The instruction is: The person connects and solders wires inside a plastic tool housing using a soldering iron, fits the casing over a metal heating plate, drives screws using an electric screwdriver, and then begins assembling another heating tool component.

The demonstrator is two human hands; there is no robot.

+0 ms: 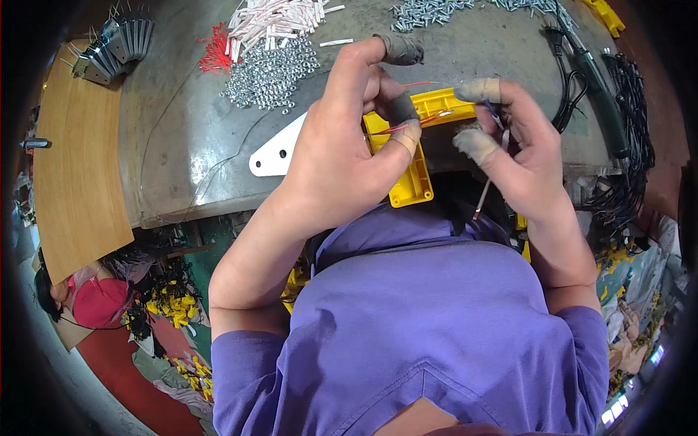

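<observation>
My left hand (342, 142) is raised over the table's near edge, its thumb and a finger pinched on a thin red wire (398, 128) with a pale end. My right hand (529, 156) is across from it, thumb and forefinger apart. A thin rod-like piece (486, 192) with a coppery tip hangs from its curled fingers; its upper part is partly hidden. Grey coverings wrap several fingertips. Below and behind the hands lies a yellow plastic casing (413, 187), ribbed inside, partly covered by my left hand. A white plate (273, 154) with dark holes sticks out beside my left wrist.
Silver nuts (269, 73), white sleeves (273, 22) and red pieces (215, 49) are heaped at the far left of the table. Screws (429, 13) lie at the back. A black cable with a plug (558, 43) and bundled black cords (627, 109) are on the right.
</observation>
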